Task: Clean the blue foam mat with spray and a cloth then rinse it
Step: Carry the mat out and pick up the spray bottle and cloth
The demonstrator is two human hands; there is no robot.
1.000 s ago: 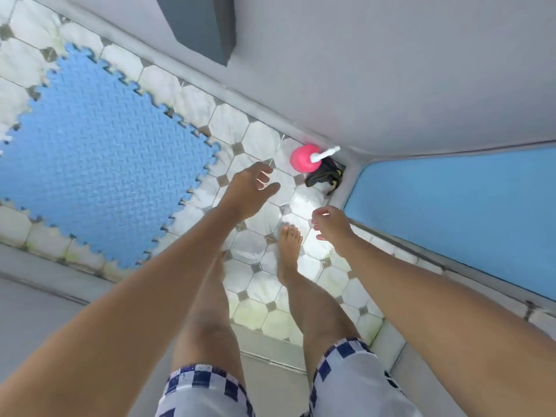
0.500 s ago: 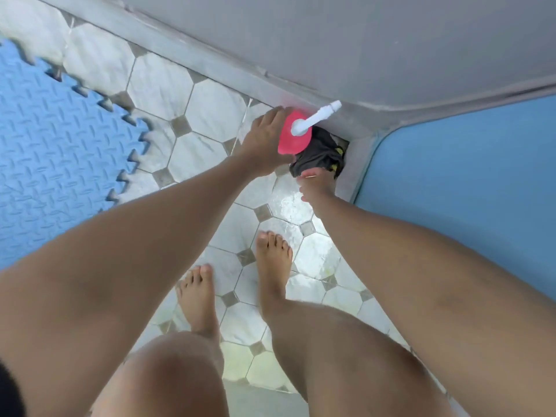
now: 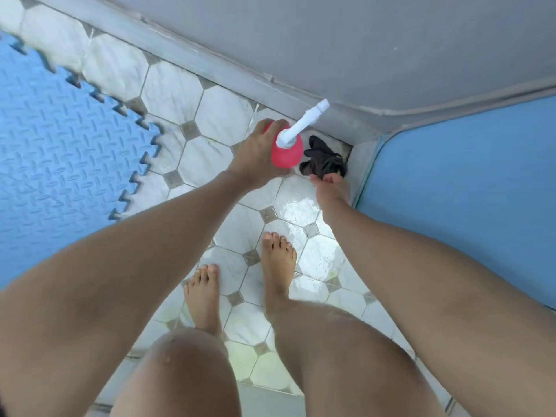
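Note:
The blue foam mat [image 3: 60, 152] with a jigsaw edge lies flat on the tiled floor at the left. My left hand [image 3: 255, 155] is wrapped around a pink spray bottle [image 3: 287, 152] with a long white nozzle, lifted a little off the floor near the corner. Just right of it a dark crumpled cloth [image 3: 325, 161] lies in the corner. My right hand [image 3: 328, 183] has its fingers pinched on the cloth's near edge.
A grey wall [image 3: 361, 49] with a raised base runs along the far side. A second blue surface [image 3: 466, 191] stands at the right. The wet octagonal floor tiles [image 3: 228, 115] shine near my bare feet [image 3: 276, 263].
Both hands reached into the corner. My left hand closed on the pink bottle and raised it slightly; my right hand came down onto the dark cloth. The view tilted closer to the floor.

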